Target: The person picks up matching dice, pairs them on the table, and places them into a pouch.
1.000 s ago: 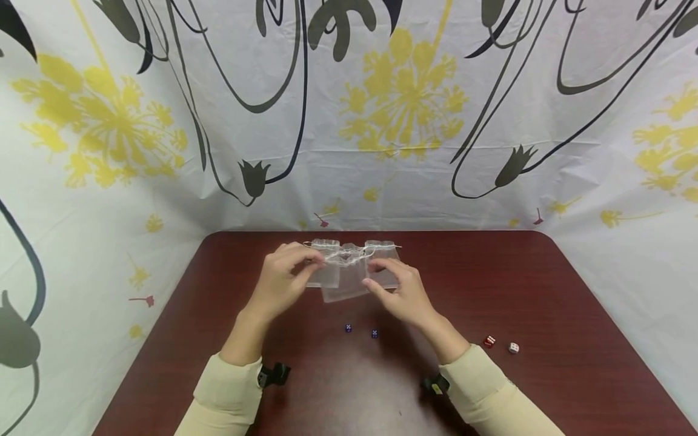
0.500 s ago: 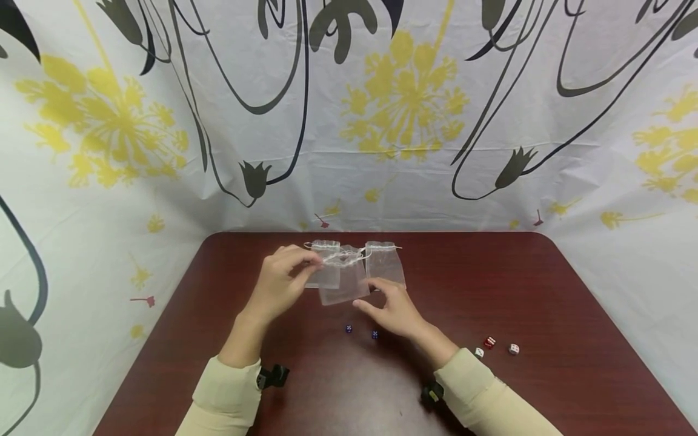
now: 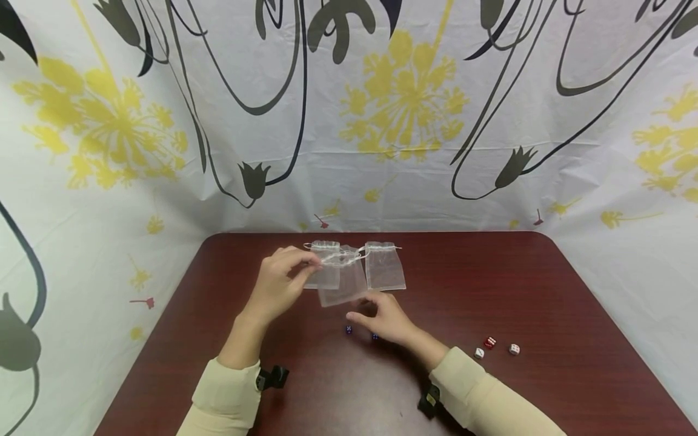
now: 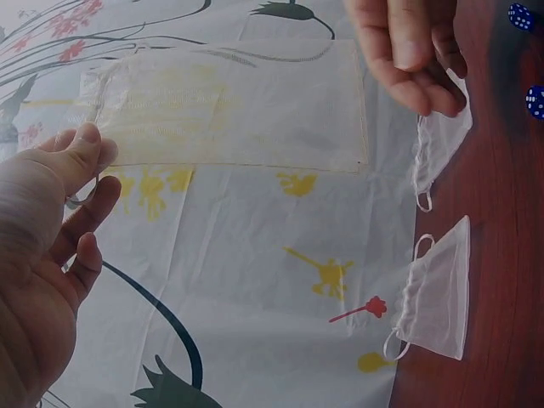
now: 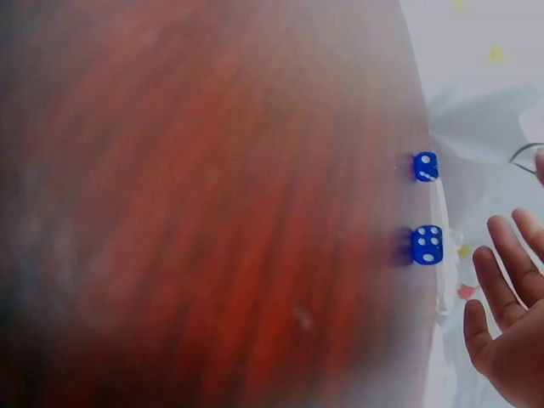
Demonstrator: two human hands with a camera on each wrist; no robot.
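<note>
My left hand [image 3: 278,281] pinches the top of a sheer white drawstring pouch [image 3: 342,289] between thumb and forefinger. In the left wrist view this pouch [image 4: 246,115] hangs out flat from the fingertips, its cord looped beside them. My right hand [image 3: 388,318] is below the pouch's bottom edge, thumb and fingers apart with nothing between them. Close under its fingertips lie two blue dice, one blue die [image 3: 348,330] by the thumb and another blue die [image 3: 374,336] partly hidden by the hand. The right wrist view shows the right hand's fingers [image 5: 501,280] spread.
Two more sheer pouches lie at the table's back: a left pouch [image 3: 327,278], partly behind the held one, and a right pouch [image 3: 386,269]. A red die [image 3: 490,343] and two white dice [image 3: 479,353] sit right of my right forearm. A patterned curtain [image 3: 349,181] stands behind the table.
My right hand has moved away from the pouches, down and left toward the blue dice. A white die has come out from behind the right sleeve. The left hand keeps its pinch, nearly still.
</note>
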